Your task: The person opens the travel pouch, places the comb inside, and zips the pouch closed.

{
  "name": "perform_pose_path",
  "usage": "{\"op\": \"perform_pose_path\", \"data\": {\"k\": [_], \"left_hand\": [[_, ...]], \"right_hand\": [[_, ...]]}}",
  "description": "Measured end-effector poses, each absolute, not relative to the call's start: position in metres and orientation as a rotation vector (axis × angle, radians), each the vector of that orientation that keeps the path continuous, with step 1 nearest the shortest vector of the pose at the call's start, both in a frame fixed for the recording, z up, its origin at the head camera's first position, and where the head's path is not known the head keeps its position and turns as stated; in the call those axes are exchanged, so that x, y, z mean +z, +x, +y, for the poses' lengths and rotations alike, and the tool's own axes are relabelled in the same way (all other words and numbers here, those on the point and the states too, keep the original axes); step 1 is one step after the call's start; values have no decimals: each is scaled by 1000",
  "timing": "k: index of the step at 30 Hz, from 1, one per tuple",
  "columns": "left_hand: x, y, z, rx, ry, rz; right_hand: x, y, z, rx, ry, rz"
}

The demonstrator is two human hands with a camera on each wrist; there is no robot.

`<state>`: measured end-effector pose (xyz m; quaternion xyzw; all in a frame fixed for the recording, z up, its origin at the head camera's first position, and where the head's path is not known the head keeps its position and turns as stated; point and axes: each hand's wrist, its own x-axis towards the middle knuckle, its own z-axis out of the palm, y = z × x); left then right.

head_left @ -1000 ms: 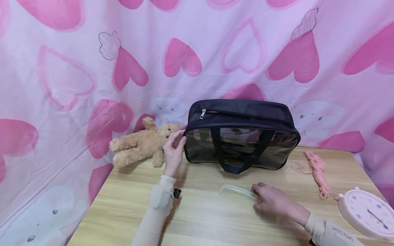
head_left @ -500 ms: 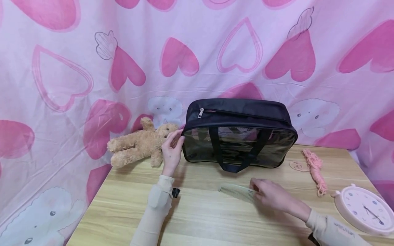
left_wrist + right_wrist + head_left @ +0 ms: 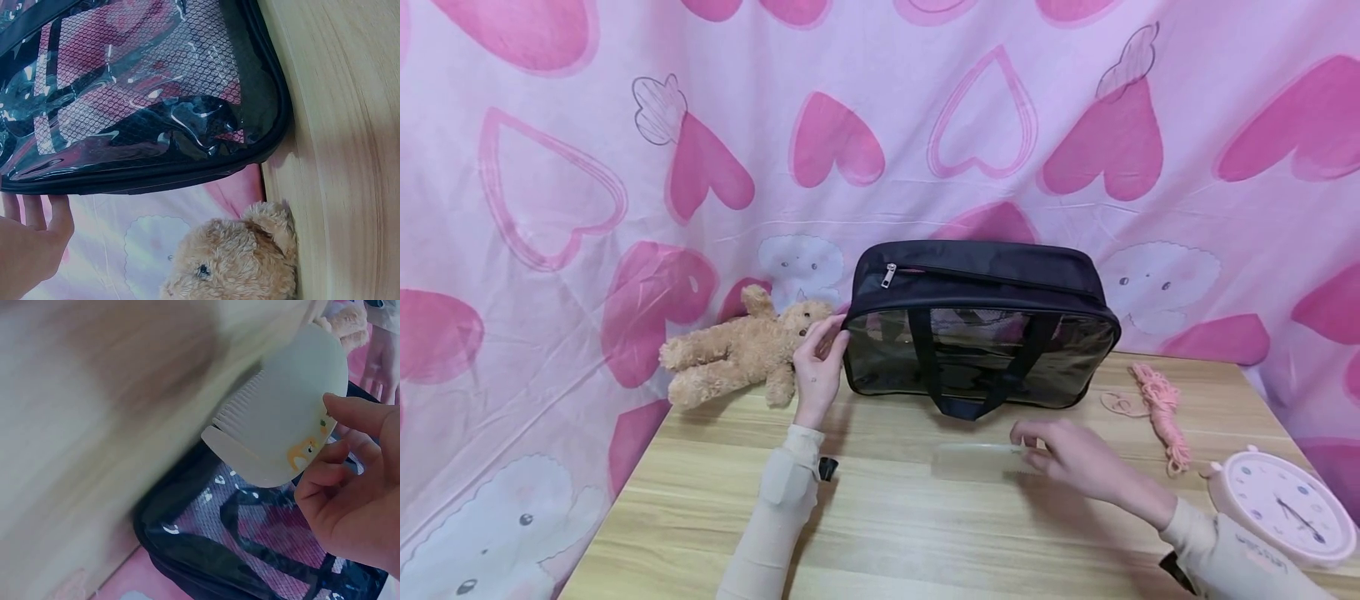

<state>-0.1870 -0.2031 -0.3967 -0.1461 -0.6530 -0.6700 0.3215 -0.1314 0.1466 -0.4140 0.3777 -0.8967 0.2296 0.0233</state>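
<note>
A pale comb is pinched between the thumb and fingers of my right hand, close over the table in front of the bag. In the right wrist view the comb shows a small orange animal print near my thumb, with its teeth turned toward the table. My left hand touches the left side of a black bag with clear panels. From the left wrist view, the straight fingers rest at the bag's edge. The bag stands upright, its front handle hanging down and its zipper pull at the top left.
A tan teddy bear lies left of the bag, right behind my left hand. To the right are a bundle of pink cord and a pink round clock on the wooden table. A heart-patterned curtain hangs behind.
My right hand has lifted the comb slightly from the table and turned it, so its flat side now shows less clearly. My left hand stays at the bag's side.
</note>
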Motion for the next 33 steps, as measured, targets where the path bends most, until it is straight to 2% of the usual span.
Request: {"op": "perform_pose_path", "data": {"k": [10,33], "left_hand": [[-397,-186,-203,-1758,-363,-1714],[-395,-185,-202,-1746,-387,-1708]], "right_hand": [[-388,-136,152,710,1192,-2661],[-319,-147,160,866,1064,-2566]]}}
